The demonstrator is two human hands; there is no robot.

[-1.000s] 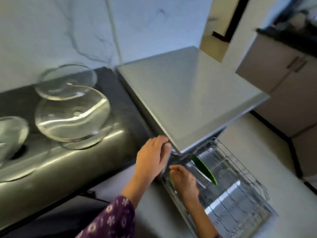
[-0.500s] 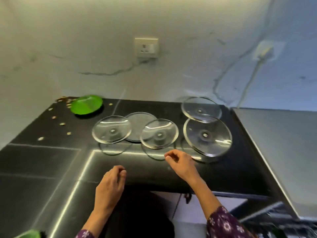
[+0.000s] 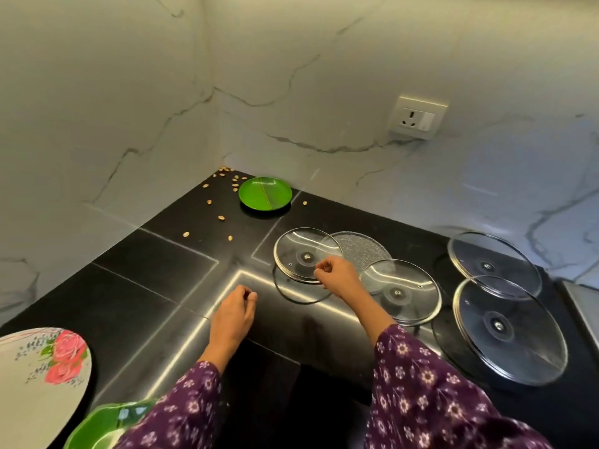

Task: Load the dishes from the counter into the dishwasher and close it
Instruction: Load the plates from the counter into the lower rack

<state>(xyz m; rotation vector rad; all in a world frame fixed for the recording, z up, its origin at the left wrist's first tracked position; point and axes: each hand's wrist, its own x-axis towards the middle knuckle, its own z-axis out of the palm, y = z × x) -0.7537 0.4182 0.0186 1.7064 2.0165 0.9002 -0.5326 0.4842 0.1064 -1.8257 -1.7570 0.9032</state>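
Glass lid (image 3: pixel 301 254) lies mid-counter on the black counter (image 3: pixel 146 286), its far right rim overlapping a textured glass plate (image 3: pixel 363 251). The right hand (image 3: pixel 338 277) sits at the lid's near right rim with fingers curled; I cannot tell whether they pinch it. The left hand (image 3: pixel 233 311) hovers nearer the front edge, just left of the lid, loosely curled and holding nothing.

1. Soft, fairly bright light evenly covers the marble wall (image 3: pixel 291 76) in the upper frame.
2. The glossy black counter (image 3: pixel 146 286) mirrors white streaks at centre; the glass lids (image 3: pixel 509 351) at right show glare.
3. Wide-angle bending curves the edges; the sleeves (image 3: pixel 421 400) at the bottom look slightly soft.
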